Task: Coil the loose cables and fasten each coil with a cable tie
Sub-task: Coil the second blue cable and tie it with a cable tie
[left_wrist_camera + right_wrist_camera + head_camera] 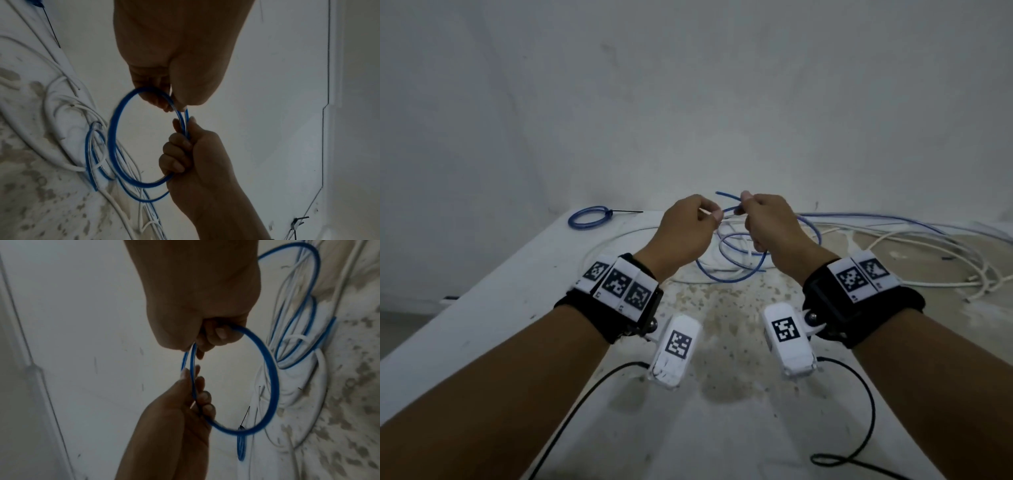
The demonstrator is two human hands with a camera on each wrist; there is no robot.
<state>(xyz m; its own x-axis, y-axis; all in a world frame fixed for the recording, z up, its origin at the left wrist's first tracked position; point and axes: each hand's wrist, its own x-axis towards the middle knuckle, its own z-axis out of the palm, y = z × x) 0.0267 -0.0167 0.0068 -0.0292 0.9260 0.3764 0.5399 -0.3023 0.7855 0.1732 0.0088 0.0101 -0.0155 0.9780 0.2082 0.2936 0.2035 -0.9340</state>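
Both hands are raised above the table, close together, and hold one blue cable. In the wrist views the cable forms a round loop between the hands. My left hand pinches the loop's top with thumb and fingers. My right hand has its fingers curled round the same loop, just beside the left one. The rest of the blue cable trails in loose turns down onto the table. A finished blue coil with a black cable tie lies at the far left corner.
A tangle of loose white cables covers the table's far right and runs under the blue turns. The stained white table has its left edge close by. A wall stands right behind. Black camera leads lie near me.
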